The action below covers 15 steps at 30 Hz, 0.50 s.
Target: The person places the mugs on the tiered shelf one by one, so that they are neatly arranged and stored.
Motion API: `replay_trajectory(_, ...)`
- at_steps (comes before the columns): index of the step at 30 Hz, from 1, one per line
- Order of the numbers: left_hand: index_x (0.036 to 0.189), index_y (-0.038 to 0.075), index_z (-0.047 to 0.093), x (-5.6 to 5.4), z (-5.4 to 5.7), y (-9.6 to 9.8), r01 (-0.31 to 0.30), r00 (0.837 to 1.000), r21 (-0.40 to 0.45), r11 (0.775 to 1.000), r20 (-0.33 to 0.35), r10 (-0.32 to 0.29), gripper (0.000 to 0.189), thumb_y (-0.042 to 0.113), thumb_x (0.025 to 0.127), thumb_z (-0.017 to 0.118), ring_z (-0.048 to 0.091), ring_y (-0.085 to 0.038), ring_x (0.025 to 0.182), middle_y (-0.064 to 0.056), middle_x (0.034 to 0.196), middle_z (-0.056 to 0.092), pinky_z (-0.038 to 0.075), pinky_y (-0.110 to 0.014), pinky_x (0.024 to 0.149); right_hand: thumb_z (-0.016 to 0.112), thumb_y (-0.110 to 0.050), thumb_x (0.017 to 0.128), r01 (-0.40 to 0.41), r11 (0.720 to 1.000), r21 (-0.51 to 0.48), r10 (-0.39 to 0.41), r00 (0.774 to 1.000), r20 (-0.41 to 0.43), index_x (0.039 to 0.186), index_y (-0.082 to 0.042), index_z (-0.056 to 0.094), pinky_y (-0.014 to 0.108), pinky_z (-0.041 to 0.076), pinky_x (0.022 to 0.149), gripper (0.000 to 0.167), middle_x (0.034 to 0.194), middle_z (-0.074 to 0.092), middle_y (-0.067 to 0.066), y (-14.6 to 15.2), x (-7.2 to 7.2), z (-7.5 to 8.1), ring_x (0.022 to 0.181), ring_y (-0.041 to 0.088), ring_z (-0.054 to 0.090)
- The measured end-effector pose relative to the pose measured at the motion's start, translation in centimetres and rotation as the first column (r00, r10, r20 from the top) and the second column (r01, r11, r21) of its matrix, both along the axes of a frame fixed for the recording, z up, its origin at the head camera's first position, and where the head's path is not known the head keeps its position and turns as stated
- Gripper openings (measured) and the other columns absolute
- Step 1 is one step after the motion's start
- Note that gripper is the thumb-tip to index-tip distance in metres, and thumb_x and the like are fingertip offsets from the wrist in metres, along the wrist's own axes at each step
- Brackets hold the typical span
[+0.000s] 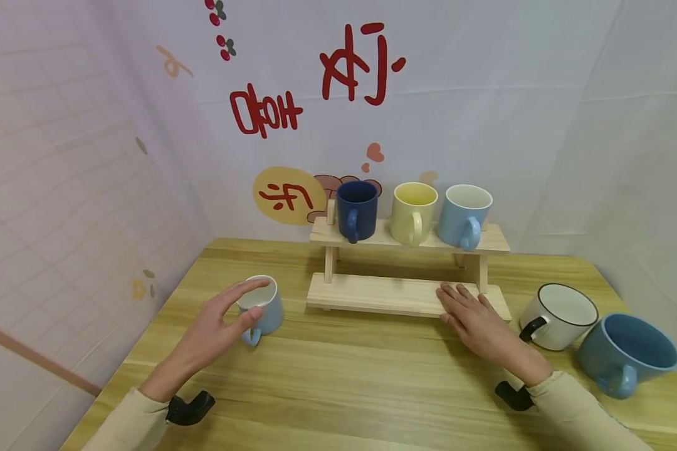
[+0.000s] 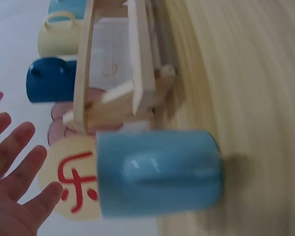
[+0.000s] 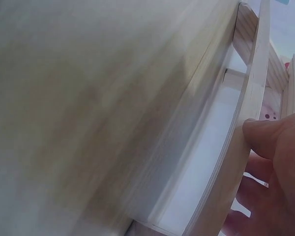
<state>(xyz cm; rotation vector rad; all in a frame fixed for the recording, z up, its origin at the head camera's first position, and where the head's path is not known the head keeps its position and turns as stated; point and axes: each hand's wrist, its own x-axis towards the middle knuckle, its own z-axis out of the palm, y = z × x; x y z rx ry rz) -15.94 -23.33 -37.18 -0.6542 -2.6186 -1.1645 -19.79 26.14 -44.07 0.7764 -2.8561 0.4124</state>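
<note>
My left hand (image 1: 217,326) is held beside and partly over a light blue mug (image 1: 271,313) on the left of the table, its thumb and fingers spread. In the left wrist view, the hand (image 2: 14,182) shows apart from the mug (image 2: 160,172). Fingers extended, my right hand (image 1: 476,322) rests on the right part of the lower board (image 1: 378,293) of a two-tier wooden rack. The right wrist view has the thumb (image 3: 260,132) against that board's front edge.
On the rack's upper board (image 1: 324,232) stand a dark blue mug (image 1: 363,216), a yellow mug (image 1: 406,216) and a blue mug with a white inside (image 1: 454,219). A white black-rimmed mug (image 1: 558,326) and a wide blue mug (image 1: 609,357) stand beyond my right wrist.
</note>
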Motion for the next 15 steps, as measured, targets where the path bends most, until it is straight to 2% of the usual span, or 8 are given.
replay_trajectory(3,0.150,0.024,0.056,0.6,-0.4,-1.3,-0.035,0.999,-0.011,0.999,-0.005,0.035,0.049,0.016,0.102,0.066,0.048,-0.035,0.140,-0.007,0.152,0.055,0.040,-0.061,0.108,0.061,-0.022,0.106,-0.001,1.000,0.004,0.001,1.000,-0.005,0.152,0.001,0.049,0.079,0.031,0.106,0.053,0.158,0.043,0.024,0.0,0.0,0.0,0.143,0.053,0.038)
replay_trajectory(5,0.150,0.023,0.057,1.1,-0.7,-2.0,-0.055,0.998,-0.018,0.998,-0.013,0.054,0.049,0.015,0.102,0.066,0.049,-0.032,0.139,-0.007,0.151,0.055,0.042,-0.045,0.112,0.061,-0.021,0.106,-0.003,1.000,0.006,0.003,1.000,-0.006,0.152,0.001,0.049,0.079,0.031,0.105,0.053,0.157,0.044,0.025,0.1,0.1,0.0,0.143,0.053,0.039)
replay_trajectory(9,0.149,0.018,0.057,2.0,-1.1,-3.3,-0.074,0.997,0.012,0.997,0.001,0.074,0.047,0.014,0.104,0.064,0.049,-0.011,0.137,-0.005,0.150,0.056,0.036,-0.012,0.108,0.061,-0.021,0.106,-0.006,1.000,0.007,0.006,1.000,-0.004,0.152,0.001,0.049,0.079,0.031,0.105,0.053,0.158,0.043,0.025,0.0,0.1,0.1,0.143,0.053,0.038)
replay_trajectory(12,0.149,0.012,0.056,2.4,-1.4,-4.1,-0.056,0.998,0.068,0.996,0.019,0.055,0.044,0.011,0.105,0.062,0.047,0.001,0.134,-0.009,0.148,0.057,0.033,-0.007,0.107,0.061,-0.020,0.106,-0.006,1.000,0.002,0.006,1.000,-0.004,0.152,0.002,0.048,0.079,0.030,0.106,0.053,0.158,0.043,0.024,0.0,0.1,0.2,0.144,0.052,0.038)
replay_trajectory(15,0.148,0.005,0.054,2.6,-1.8,-4.7,-0.033,0.998,0.130,0.991,0.049,0.027,0.042,0.007,0.106,0.058,0.049,0.005,0.132,-0.016,0.146,0.057,0.037,-0.009,0.107,0.061,-0.020,0.106,-0.009,1.000,0.002,0.009,1.000,-0.004,0.152,0.002,0.049,0.079,0.030,0.106,0.053,0.158,0.043,0.025,-0.1,0.0,0.1,0.143,0.053,0.037)
